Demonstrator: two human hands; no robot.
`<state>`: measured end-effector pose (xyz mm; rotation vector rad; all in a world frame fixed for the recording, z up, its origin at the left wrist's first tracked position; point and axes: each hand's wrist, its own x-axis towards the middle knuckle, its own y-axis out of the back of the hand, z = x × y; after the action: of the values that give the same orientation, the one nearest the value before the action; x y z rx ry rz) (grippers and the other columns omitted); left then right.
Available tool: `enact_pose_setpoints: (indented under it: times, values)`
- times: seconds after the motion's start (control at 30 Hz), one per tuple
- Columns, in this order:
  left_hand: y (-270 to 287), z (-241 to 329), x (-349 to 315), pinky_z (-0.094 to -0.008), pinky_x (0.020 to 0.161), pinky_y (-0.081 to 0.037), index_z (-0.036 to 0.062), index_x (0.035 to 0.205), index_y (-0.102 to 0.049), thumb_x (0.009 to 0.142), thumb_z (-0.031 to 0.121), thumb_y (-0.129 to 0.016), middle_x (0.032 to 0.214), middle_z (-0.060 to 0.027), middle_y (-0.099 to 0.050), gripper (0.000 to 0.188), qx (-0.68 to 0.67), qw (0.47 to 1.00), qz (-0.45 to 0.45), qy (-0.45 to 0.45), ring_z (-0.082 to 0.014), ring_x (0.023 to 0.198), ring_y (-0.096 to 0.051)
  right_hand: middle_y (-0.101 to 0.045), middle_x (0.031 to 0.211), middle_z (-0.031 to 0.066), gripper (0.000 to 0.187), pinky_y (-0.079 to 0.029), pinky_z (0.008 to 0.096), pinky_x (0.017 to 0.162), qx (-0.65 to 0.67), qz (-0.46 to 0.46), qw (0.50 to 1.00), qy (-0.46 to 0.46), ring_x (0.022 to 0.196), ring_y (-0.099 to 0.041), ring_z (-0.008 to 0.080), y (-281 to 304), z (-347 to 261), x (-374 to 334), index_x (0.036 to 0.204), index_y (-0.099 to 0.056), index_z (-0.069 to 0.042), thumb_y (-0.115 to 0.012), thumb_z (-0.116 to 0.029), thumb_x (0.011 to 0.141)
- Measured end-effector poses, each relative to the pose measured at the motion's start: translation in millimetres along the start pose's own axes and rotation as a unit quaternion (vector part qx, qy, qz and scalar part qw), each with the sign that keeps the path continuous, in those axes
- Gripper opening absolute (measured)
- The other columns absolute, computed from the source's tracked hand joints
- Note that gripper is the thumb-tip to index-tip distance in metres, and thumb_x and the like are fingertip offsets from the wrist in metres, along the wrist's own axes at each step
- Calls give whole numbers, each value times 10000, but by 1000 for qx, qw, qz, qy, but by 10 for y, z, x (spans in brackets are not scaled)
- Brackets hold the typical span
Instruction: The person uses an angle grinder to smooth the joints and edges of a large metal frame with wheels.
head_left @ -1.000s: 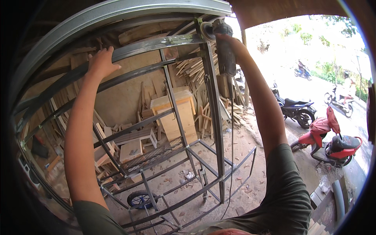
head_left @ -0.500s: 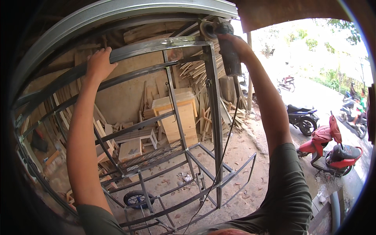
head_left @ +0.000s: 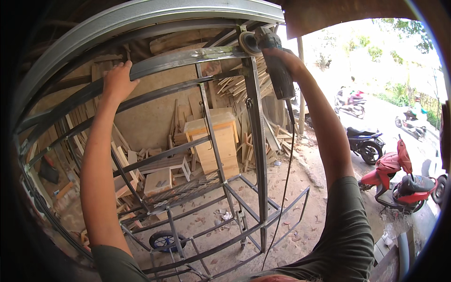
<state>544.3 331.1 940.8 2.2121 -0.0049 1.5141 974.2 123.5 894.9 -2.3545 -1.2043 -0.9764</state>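
Metal frame: it's standing before me, its top corner meeting the grinder's end.
Right hand: I'm wrapping it around the black angle grinder; firm wrist, I judge, since one hand is carrying the tool.
Disc: it's sitting at that corner; I cannot tell whether it's touching. Light, even pressure seems best.
Left hand: I'm bracing it on the curved top bar, fingers over it, well apart from the disc.
Cord: it's hanging down from the grinder; best left slack.
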Motion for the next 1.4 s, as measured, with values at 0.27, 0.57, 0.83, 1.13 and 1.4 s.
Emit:
enact_pose_setpoints:
  times: [0.27, 0.57, 0.83, 1.13, 1.4]
  values:
    - [49, 65, -22, -465, 979, -502, 4, 1326, -559, 858, 277, -778, 1234, -204, -650, 584, -25, 1000, 1, 1, -361, 1152, -629, -671, 877, 97, 537, -571, 320, 648, 32, -46, 998, 14, 721, -680, 195, 74, -23, 192, 1130, -647, 23, -772, -405, 830]
    - [-73, 19, 17, -459, 908, -536, 16, 1250, -592, 866, 260, -774, 1125, -203, -685, 490, -11, 1000, 11, 1, -356, 1086, -663, -678, 888, 92, 506, -561, 304, 621, 23, -18, 999, 38, 706, -669, 180, 13, 25, -24, 1117, -648, 3, -784, -387, 826]
    - [-63, -27, 20, -483, 934, -531, 56, 1248, -604, 842, 272, -791, 1086, -153, -690, 496, -22, 999, 31, 12, -339, 1076, -669, -692, 897, 121, 451, -576, 318, 642, 69, -5, 996, 63, 707, -692, 205, -587, -138, 69, 1133, -646, 29, -775, -287, 838]
    - [-41, 15, -19, -504, 1005, -471, 57, 1283, -577, 864, 278, -770, 1178, -151, -663, 511, -7, 1000, 28, 9, -321, 1166, -619, -689, 860, 138, 485, -578, 330, 633, 62, 56, 991, 105, 694, -696, 218, -824, -80, 103, 1116, -638, 57, -792, -293, 818]
    - [-157, -33, 4, -499, 975, -469, 64, 1250, -584, 856, 280, -776, 1153, -144, -669, 488, 24, 998, 52, 5, -309, 1137, -629, -708, 895, 128, 443, -563, 345, 707, 6, 54, 987, 150, 781, -701, 207, -604, -125, -176, 1129, -658, 29, -774, -256, 811]
